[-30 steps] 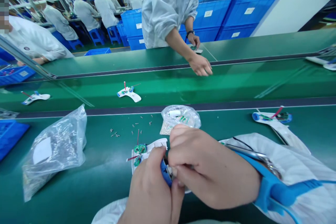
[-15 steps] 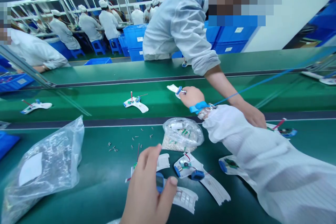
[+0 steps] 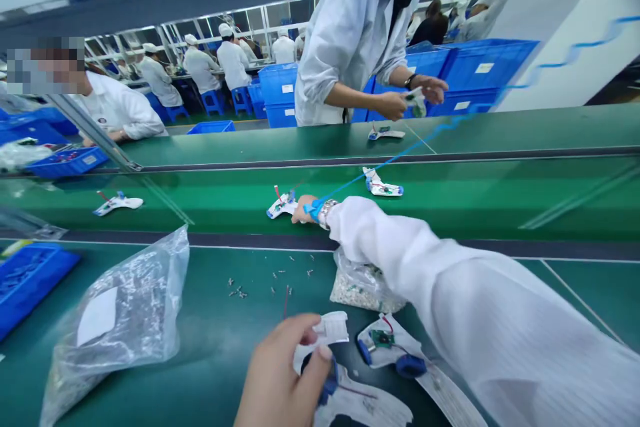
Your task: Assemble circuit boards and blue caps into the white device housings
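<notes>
My left hand (image 3: 280, 380) is at the bottom middle, thumb and fingers closed on a white plastic shell (image 3: 327, 333) with a blue part in it. My right arm stretches forward over the near table to the green conveyor belt (image 3: 475, 200). My right hand (image 3: 301, 209), with a blue wrist strap, closes on the end of a white unit with a small circuit board and red wire (image 3: 281, 205) that lies on the belt. Its fingers are mostly hidden. A second white unit (image 3: 383, 185) lies on the belt just right of it.
A large clear bag of small parts (image 3: 115, 313) lies at left, a smaller bag (image 3: 363, 283) under my right arm, and loose screws (image 3: 240, 291) between them. An open shell with a green board (image 3: 387, 347) lies by my left hand. A blue bin (image 3: 25, 273) sits far left. A co-worker's hands (image 3: 417, 95) work across the belt.
My right hand left one white unit on the belt and moved left to another unit there. My left hand stayed low on the shell. The co-worker pulled back to the far side.
</notes>
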### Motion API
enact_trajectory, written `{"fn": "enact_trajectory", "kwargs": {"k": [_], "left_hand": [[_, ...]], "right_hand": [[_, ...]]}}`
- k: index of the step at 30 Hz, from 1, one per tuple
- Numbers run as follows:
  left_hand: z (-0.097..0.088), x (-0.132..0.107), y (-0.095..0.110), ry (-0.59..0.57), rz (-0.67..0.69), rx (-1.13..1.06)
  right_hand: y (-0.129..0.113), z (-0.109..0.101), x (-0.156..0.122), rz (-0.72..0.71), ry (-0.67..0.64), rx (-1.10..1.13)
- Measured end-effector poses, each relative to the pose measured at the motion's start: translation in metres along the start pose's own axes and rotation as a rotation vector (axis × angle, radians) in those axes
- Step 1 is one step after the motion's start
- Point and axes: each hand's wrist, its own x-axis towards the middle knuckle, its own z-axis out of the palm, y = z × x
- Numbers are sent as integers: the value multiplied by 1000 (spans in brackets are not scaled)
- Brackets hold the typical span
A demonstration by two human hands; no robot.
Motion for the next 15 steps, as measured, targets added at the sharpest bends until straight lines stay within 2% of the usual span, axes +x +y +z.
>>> {"fn": "enact_trajectory", "kwargs": {"k": [2, 5, 7, 10, 12, 15], "left_hand": [[2, 8, -5, 77, -129, -219], [11, 21, -8, 250, -301, -749], [17, 25, -5, 292, -329, -1067], [22, 19, 0, 352, -394, -1340], [22, 10, 0, 382, -500, -1452], [20, -2, -6, 293, -566, -1573]], "right_hand": [[4, 1, -21, -80, -52, 112], [1, 15, -72, -256, -134, 251], [-4, 33, -112, -372, -205, 323], [-9, 60, -162, -544, -276, 459], [-7, 70, -177, -621, -302, 482], [2, 63, -166, -598, -330, 225]]}}
